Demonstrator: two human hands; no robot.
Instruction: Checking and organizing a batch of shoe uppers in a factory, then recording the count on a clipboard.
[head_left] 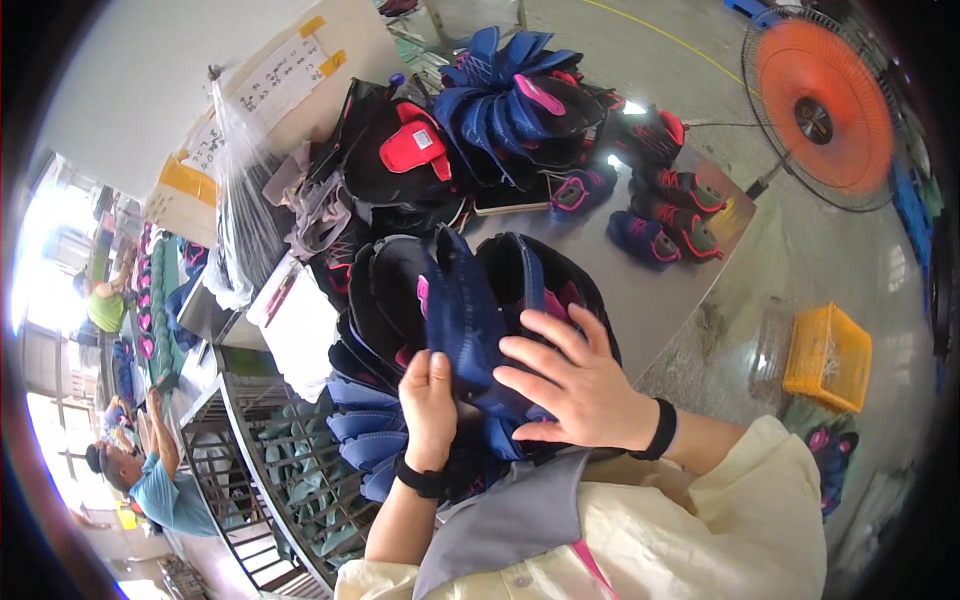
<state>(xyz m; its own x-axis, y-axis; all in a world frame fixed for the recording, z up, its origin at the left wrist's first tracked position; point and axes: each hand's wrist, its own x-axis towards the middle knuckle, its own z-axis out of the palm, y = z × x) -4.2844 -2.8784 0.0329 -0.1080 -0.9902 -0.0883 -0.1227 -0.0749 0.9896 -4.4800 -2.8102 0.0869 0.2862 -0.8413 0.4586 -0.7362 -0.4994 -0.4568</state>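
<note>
Close in front of me is a stack of navy blue and black shoe uppers (388,285) with white stitching and pink linings. My left hand (428,405) is closed on the near edge of one blue shoe upper (465,325) that stands up from the stack. Spread fingers of my right hand (570,385) rest against the blue pieces just right of it. More blue shoe uppers (365,430) fan out in layers below my left hand. Both wrists carry black bands.
Behind stands a fanned pile of blue uppers (500,110) beside a red piece (413,147). Finished-looking small shoes (645,240) sit on the metal table (640,310). An orange fan (820,110), a yellow crate (828,358), a barred rack (265,470) and a co-worker (165,490) surround me.
</note>
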